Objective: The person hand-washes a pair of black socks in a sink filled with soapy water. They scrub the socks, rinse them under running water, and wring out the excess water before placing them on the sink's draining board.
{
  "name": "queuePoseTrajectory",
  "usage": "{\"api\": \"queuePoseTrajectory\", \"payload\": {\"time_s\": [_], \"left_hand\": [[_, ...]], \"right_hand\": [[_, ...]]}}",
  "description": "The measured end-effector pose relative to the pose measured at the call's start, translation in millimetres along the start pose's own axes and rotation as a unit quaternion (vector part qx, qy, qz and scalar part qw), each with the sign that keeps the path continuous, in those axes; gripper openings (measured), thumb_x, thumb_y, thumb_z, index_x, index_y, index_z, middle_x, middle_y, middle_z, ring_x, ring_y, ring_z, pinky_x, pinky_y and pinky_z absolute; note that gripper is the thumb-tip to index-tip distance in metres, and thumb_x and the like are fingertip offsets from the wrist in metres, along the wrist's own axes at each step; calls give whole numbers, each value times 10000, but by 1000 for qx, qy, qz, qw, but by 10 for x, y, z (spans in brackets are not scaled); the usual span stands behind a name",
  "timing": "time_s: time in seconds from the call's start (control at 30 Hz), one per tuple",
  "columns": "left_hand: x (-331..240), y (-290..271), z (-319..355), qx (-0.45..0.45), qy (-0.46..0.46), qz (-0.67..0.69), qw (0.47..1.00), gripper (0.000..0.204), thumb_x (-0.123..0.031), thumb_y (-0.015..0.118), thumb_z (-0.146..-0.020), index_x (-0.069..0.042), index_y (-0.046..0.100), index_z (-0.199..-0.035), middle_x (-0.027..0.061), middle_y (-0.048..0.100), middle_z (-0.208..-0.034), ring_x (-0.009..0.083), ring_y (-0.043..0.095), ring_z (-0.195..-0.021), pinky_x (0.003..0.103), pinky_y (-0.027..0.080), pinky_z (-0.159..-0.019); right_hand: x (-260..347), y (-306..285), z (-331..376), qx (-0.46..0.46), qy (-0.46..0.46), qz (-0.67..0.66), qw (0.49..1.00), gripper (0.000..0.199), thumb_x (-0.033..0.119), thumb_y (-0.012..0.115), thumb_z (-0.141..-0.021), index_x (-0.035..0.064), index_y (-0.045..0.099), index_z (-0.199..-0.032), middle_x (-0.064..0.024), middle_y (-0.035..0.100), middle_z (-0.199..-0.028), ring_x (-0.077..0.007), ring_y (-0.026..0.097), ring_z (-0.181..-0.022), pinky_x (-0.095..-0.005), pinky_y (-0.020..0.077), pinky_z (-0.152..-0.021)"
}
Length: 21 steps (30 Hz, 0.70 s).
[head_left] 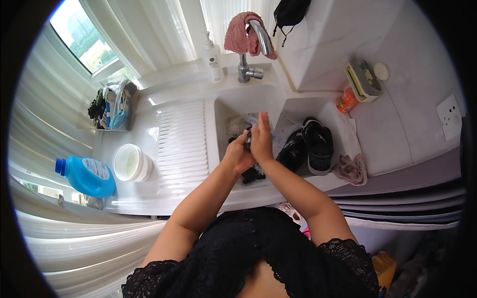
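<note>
**Dark cloth being rubbed over the sink**

The left hand (237,155) and right hand (260,140) are pressing together over the sink (218,107), both closing on a small dark cloth (248,134) between the palms. More dark fabric (253,174) is lying just below the hands. Black shoes (308,146) are sitting just right of the right hand (close enough to get splashed). Wet fingers could be losing their grip, letting the cloth drop into the basin; the bottle (87,175), well left of the left hand, is lying on its side and might leak.

Dark item (248,133) (mostly hidden) between hands.
</note>
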State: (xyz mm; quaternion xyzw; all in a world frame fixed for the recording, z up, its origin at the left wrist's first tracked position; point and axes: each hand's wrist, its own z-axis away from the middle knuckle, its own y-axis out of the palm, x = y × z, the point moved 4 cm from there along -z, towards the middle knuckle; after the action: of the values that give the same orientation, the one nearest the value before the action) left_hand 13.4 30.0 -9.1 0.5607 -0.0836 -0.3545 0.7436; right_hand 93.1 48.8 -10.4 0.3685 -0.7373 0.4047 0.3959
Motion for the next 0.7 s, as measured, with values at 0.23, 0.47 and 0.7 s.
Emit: {"api": "queuePoseTrajectory", "payload": {"time_s": [0.23, 0.47, 0.7], "left_hand": [[81, -251, -43, -2, 15, -43, 999, 366, -294, 384, -982, -65, 481, -1251, 103, 550, -1202, 252, 538, -1084, 408, 429, -947], [-183, -185, -71, -16, 62, 4, 998, 363, -329, 384, -977, -67, 489, -1207, 71, 576, -1156, 239, 559, -1032, 380, 480, -860], [-32, 78, -7, -15, 3, -39, 999, 355, -323, 396, -983, -62, 514, -1192, 98, 558, -1190, 234, 555, -1051, 386, 480, -851]], "right_hand": [[175, 94, 169, 90, -34, 63, 993, 480, 205, 454, -943, 8, 367, -1372, -200, 284, -1463, -352, 206, -1379, -438, 137, -1122], [304, 48, 394, 108, -110, 44, 987, 465, 196, 449, -941, 2, 382, -1358, -227, 285, -1452, -394, 247, -1352, -482, 184, -1095], [-38, 101, -42, 30, -39, 70, 996, 494, 198, 509, -902, -21, 402, -1332, -269, 320, -1416, -442, 283, -1321, -515, 226, -1069]]}}
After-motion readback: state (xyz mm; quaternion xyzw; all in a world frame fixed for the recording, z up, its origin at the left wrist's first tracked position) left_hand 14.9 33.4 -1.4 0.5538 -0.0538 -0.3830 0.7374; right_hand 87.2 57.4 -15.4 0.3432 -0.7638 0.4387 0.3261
